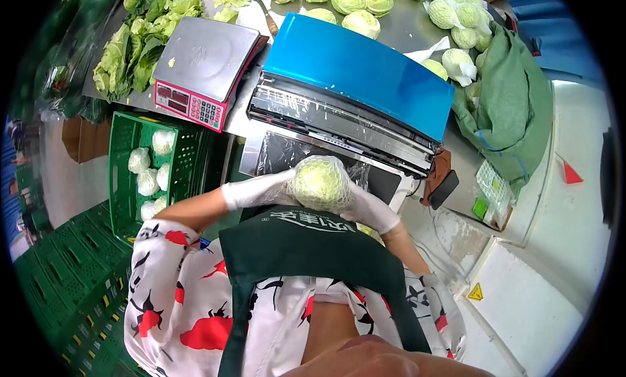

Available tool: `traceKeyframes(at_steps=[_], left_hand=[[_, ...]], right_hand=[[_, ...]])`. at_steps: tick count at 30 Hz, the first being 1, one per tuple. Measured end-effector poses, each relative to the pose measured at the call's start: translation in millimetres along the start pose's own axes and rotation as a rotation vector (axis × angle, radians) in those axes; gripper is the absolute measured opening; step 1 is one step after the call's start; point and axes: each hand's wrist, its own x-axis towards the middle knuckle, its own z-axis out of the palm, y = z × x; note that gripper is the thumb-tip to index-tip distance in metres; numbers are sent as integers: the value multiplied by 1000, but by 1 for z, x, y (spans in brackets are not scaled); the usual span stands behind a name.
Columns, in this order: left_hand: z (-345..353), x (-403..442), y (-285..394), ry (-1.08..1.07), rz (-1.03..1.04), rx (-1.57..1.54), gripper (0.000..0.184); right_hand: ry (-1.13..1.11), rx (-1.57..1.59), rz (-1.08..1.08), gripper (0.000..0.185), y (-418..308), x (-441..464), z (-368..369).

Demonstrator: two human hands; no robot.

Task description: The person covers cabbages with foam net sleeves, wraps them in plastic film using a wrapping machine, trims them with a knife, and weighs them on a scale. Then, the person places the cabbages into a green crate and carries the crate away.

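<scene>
A round pale-green cabbage [318,183] in a white foam net is held in front of my apron, over the dark plate of the wrapping machine [352,70]. My left hand [266,189], in a white glove, presses against its left side. On the opposite side my right hand [370,209], gloved too, grips the cabbage low down. Most fingertips are hidden behind it. Clear plastic film [280,156] lies wrinkled on the machine around the cabbage.
A scale [207,59] stands left of the machine. Several wrapped cabbages lie in a green crate [117,175] at my left. Bare cabbages [349,0] and loose leaves [127,57] cover the back. A green sack [515,103] and a dark phone-like object [445,189] are at right.
</scene>
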Motion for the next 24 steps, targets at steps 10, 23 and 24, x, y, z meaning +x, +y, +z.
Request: traceKeyframes(at_steps=[10, 23, 24], left_hand=[[24, -42, -23, 970, 669, 1085, 39], [-64, 27, -86, 406, 441, 1849, 13], [-55, 23, -67, 442, 568, 1940, 11]], right_hand=[[599, -70, -731, 29, 43, -37, -1], [-434, -177, -708, 40, 123, 139, -18], [-638, -1, -666, 41, 104, 129, -4]])
